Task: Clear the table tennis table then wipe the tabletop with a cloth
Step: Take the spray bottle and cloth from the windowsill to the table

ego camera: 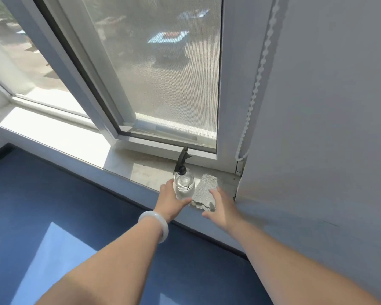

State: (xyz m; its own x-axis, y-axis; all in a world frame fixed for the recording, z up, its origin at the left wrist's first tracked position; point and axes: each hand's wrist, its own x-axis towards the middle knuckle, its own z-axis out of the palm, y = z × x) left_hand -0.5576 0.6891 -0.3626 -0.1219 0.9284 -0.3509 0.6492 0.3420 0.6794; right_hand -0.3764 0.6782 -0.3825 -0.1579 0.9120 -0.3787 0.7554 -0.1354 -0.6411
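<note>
At twelve o'clock, left hand (171, 200) gripped a clear black-triggered spray bottle (183, 183); right hand (223, 209) spread open over the grey fluffy cloth (204, 190), likely for wiping.

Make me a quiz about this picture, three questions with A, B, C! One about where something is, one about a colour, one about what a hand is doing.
1. Where is the cloth? A on the windowsill; B on the floor; C on a chair.
2. What colour is the table? A green; B blue; C red.
3. What is the left hand doing? A waving; B gripping the bottle; C making a fist.
Answers: 1 A, it lies on the windowsill beside the bottle. 2 B, the top is dark blue. 3 B, the hand wraps round the bottle.
</note>
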